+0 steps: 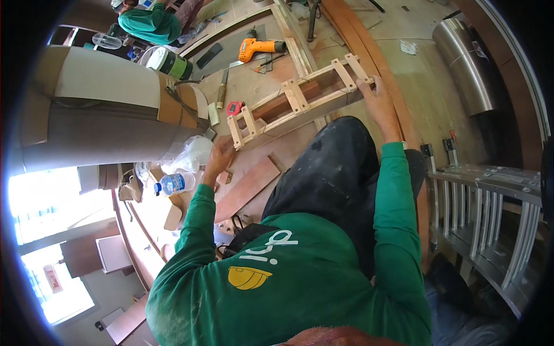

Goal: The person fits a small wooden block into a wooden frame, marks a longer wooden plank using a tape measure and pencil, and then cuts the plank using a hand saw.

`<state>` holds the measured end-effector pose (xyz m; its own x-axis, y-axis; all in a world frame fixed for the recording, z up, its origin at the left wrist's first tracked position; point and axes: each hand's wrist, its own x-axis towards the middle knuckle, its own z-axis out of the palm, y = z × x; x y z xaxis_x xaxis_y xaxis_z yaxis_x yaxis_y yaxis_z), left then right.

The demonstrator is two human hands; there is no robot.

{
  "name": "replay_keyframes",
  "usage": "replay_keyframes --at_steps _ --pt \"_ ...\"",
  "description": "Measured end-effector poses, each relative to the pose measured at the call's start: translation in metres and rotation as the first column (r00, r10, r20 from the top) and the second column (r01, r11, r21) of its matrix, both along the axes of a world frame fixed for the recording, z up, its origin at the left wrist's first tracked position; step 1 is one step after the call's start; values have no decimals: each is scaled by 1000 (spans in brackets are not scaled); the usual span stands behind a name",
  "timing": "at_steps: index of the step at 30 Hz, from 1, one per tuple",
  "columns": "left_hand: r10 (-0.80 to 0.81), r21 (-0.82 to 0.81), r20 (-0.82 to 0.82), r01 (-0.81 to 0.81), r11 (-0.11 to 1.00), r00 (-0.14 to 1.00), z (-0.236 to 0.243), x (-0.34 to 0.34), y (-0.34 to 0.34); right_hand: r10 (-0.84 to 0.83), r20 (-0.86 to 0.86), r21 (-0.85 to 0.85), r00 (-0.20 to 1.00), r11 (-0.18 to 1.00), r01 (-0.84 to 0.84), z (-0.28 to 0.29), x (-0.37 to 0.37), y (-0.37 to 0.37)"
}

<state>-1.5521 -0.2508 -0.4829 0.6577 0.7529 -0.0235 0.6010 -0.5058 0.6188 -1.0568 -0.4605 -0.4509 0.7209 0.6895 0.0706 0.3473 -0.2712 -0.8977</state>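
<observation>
One bulky, wrapped grey-and-white bundle (104, 127) with brown card at its edges fills the left of my head-camera feed, and a metal ladder (496, 184) takes up the right. Above the ladder I see a shiny steel cylinder (467, 66), and at the top left a co-worker in a green top (151, 24). In the middle, just beyond the wearer's dark-trousered knee, is the long, narrow wooden frame (295, 97), slanting up toward the right, its two rails bridged by three pairs of short crosspieces. A flat reddish board (248, 189) lies on the near side of its left end. I make out the right hand (378, 101) holding the frame's right end, thumb on top; the left hand (219, 154) has its fingers closed on the near-left corner, though I can't tell how far they wrap underneath. Past the frame I find a white-and-green bucket (168, 62) and an orange drill (261, 49). Smaller still, a clear plastic bottle (173, 184) lies to the left of the left hand, a wooden-handled tool (221, 97) rests beyond the frame, and a red tape measure (235, 108) sits just beside its left end.
</observation>
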Motion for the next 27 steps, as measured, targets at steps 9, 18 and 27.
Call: replay_keyframes --at_steps 9,18,27 --pt "241 -317 -57 -246 916 969 3 -16 -2 11 66 11 998 1000 -11 2 -2 1" --pt "380 -573 263 -174 801 887 -31 -7 18 -1 -30 -21 1000 1000 1 7 -6 1" --pt "349 -566 398 -72 821 848 -43 27 10 -20 -11 -11 1000 1000 20 4 -7 1"
